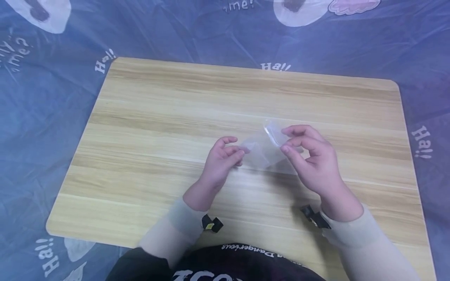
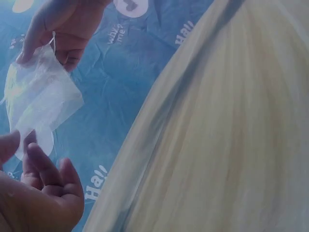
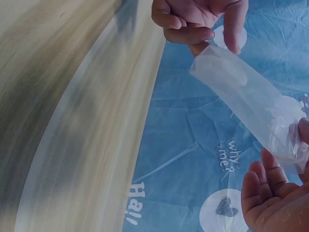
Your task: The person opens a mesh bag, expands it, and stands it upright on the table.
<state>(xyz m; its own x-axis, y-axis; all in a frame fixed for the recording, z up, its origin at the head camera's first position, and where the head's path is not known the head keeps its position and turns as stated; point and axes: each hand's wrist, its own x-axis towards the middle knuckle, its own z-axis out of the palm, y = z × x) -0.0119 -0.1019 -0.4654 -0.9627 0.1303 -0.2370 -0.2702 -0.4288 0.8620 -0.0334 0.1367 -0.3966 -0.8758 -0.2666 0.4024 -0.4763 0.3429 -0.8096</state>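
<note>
A clear, thin plastic bag (image 1: pixel 258 154) is stretched between the two hands above the board. My left hand (image 1: pixel 221 162) pinches its left end between thumb and fingers. At the other end, my right hand (image 1: pixel 314 162) grips the bag, and a shiny folded edge stands up by its fingertips. The left wrist view shows the bag (image 2: pixel 46 94) slightly creased, hanging from the right hand (image 2: pixel 72 29) down to the left hand (image 2: pixel 43 183). In the right wrist view the bag (image 3: pixel 236 87) looks like a long flat sleeve, bunched near the right hand (image 3: pixel 275 198).
Under the hands lies a wood-grain board (image 1: pixel 158 117) with rounded corners. Around it spreads a blue printed cloth (image 1: pixel 175 31) with white lettering and pale shapes. Black clips or straps (image 1: pixel 212 223) sit at both wrists.
</note>
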